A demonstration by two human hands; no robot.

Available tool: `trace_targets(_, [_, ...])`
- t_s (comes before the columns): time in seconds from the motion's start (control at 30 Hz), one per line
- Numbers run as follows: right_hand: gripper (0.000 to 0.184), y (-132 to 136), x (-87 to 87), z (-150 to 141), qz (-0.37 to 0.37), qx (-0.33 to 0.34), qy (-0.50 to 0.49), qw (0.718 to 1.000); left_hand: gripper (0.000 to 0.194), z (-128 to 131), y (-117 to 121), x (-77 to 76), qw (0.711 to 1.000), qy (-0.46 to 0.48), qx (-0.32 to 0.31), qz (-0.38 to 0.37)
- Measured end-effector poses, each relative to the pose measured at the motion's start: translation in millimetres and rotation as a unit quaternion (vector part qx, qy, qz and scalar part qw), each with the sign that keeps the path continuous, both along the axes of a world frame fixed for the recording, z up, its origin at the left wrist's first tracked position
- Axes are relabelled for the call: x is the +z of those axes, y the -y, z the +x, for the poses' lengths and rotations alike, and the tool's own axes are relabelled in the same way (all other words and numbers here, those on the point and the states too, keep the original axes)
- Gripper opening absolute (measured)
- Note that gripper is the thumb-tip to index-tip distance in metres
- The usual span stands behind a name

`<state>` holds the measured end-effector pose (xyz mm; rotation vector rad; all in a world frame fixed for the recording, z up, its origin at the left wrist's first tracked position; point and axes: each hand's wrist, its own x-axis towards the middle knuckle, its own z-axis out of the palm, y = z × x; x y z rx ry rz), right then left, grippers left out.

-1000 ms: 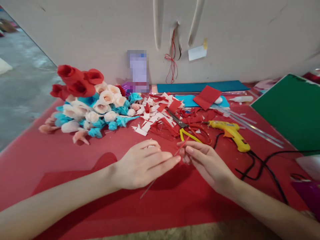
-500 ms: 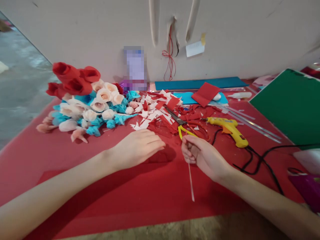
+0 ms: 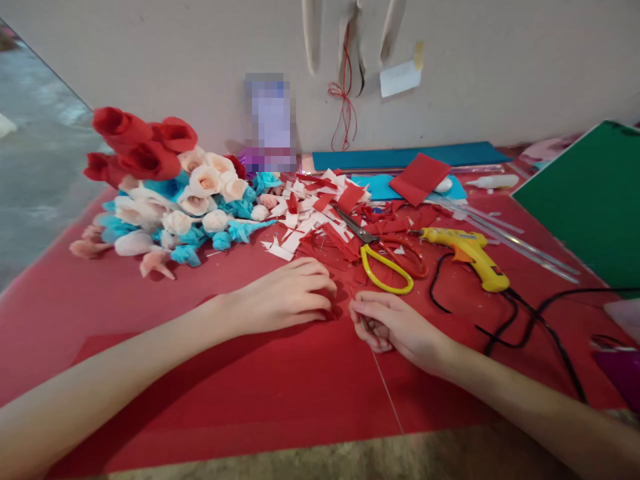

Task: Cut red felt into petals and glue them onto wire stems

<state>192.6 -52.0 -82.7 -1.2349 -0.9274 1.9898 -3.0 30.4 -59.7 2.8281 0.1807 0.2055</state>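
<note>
My left hand (image 3: 290, 293) rests low on the red table with its fingers curled down onto a piece of red crepe paper (image 3: 332, 312), mostly hidden beneath them. Close by on the right, my right hand (image 3: 395, 327) is closed in a pinch around a thin pale stem (image 3: 386, 385), which slants down toward the table's front edge. Just beyond the right hand lie scissors (image 3: 387, 267) with one yellow and one red handle. A yellow glue gun (image 3: 470, 253) lies to their right.
Handmade paper flowers (image 3: 175, 200) are heaped at the left. White and red paper scraps (image 3: 315, 213) spread behind the hands. Clear glue sticks (image 3: 530, 248), a blue strip (image 3: 400, 159) and a green board (image 3: 590, 207) lie farther back and right. A black cord (image 3: 545, 333) trails right.
My left fingers have bent down onto the red paper. The right hand has moved lower and nearer the left with the stem, uncovering the scissors' yellow handle. The view has shifted slightly.
</note>
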Motion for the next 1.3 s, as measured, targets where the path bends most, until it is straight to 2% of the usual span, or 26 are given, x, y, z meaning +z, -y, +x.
trace_targets(0.27, [0.023, 0, 2.8, -2, 0.005, 0.012, 0.023, 1.0, 0.017, 1, 3, -2.2, 1.0, 0.016, -0.002, -0.026])
trace_targets(0.47, [0.023, -1, 1.3, -2, 0.006, 0.016, 0.024, 1.0, 0.023, 0, 3, -1.9, 1.0, -0.005, -0.008, -0.023])
trace_targets(0.77, [0.023, 0, 1.6, -2, 0.002, 0.02, 0.024, 1.0, 0.015, 3, 3, -4.7, 0.998, 0.004, 0.013, -0.053])
trace_targets(0.93, [0.023, 0, 0.7, -1, 0.004, 0.021, 0.024, 0.999, 0.017, 1, 1, -7.3, 0.998, 0.004, 0.015, -0.066])
trace_targets(1.17, [0.024, 0, -0.5, -1, 0.006, 0.022, 0.023, 0.999, 0.014, 1, 1, -3.4, 0.981, -0.014, 0.122, -0.15])
trace_targets(1.23, [0.024, -1, 0.1, 0, 0.01, 0.02, 0.022, 1.0, 0.012, 3, 3, 1.2, 0.964, 0.004, 0.181, -0.195])
trace_targets(1.3, [0.024, -1, 3.2, 2, 0.02, 0.011, 0.022, 1.0, 0.012, 4, 6, 7.4, 0.935, 0.024, 0.251, -0.25])
